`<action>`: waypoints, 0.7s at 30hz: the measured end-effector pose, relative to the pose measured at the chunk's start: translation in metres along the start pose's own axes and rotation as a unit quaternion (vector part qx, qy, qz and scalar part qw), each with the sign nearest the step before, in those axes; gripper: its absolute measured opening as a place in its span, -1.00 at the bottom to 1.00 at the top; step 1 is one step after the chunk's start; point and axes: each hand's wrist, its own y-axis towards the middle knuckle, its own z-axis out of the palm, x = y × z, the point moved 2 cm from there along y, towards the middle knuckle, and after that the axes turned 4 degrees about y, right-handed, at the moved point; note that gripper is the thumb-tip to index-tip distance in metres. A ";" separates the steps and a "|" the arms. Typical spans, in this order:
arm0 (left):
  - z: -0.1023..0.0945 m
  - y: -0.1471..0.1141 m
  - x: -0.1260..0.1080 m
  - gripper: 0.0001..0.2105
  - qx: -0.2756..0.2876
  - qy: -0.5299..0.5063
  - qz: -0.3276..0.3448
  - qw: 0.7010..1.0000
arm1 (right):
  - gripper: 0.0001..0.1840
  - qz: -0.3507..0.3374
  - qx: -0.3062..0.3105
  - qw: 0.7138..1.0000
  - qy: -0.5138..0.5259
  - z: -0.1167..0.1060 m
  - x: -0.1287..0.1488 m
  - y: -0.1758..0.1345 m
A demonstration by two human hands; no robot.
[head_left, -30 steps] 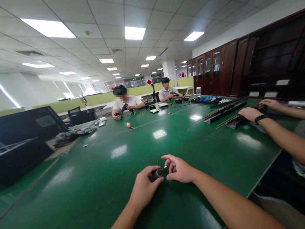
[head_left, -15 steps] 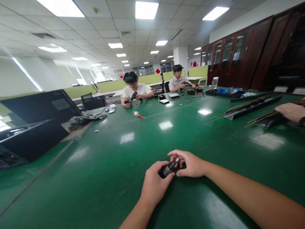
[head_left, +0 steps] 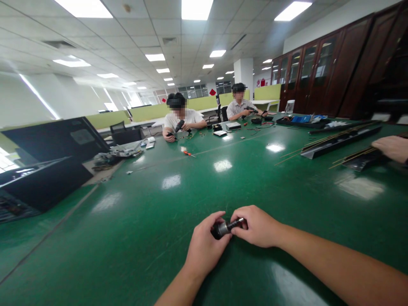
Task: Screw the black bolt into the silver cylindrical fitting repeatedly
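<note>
My left hand [head_left: 205,244] is closed around a dark cylindrical tool [head_left: 223,229] with a grey collar and a narrow metal tip. The tool lies on its side just above or on the green tabletop; which of the two I cannot tell. Its tip points right, and my right hand [head_left: 258,226] has its thumb and fingers curled about that narrow end. Most of the tool's rear is hidden inside my left palm.
An orange screwdriver [head_left: 189,154] lies farther up the green table [head_left: 153,191]. Black metal channels [head_left: 338,142] with thin rods stand at right, near another person's hand [head_left: 392,148]. Two people sit across. A black computer case [head_left: 44,187] is at left.
My right hand's fingers have closed in on the tool's narrow end. The tool has turned flatter, its tip swinging to the right.
</note>
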 end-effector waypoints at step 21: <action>0.002 -0.001 0.005 -0.58 0.009 -0.007 -0.014 1.000 | -0.89 -0.020 0.008 1.000 0.015 -0.001 -0.001 0.002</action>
